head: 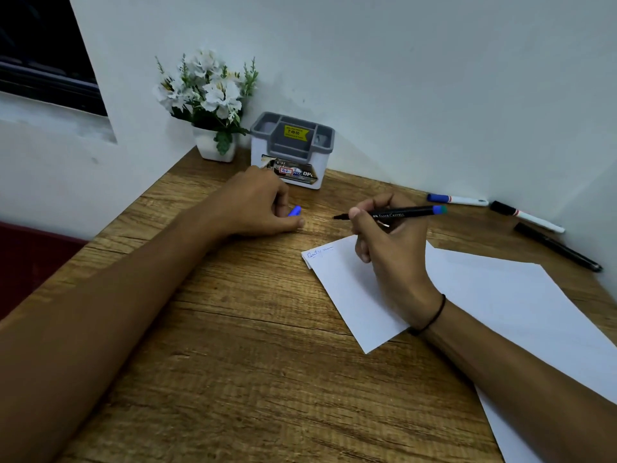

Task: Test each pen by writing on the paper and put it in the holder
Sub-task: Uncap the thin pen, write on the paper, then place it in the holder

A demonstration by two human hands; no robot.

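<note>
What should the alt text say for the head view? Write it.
A person's right hand holds an uncapped black pen above a white paper with blue scribble, while the left hand holds its blue cap. An empty grey pen holder and three more pens wait on the wooden desk.
</note>
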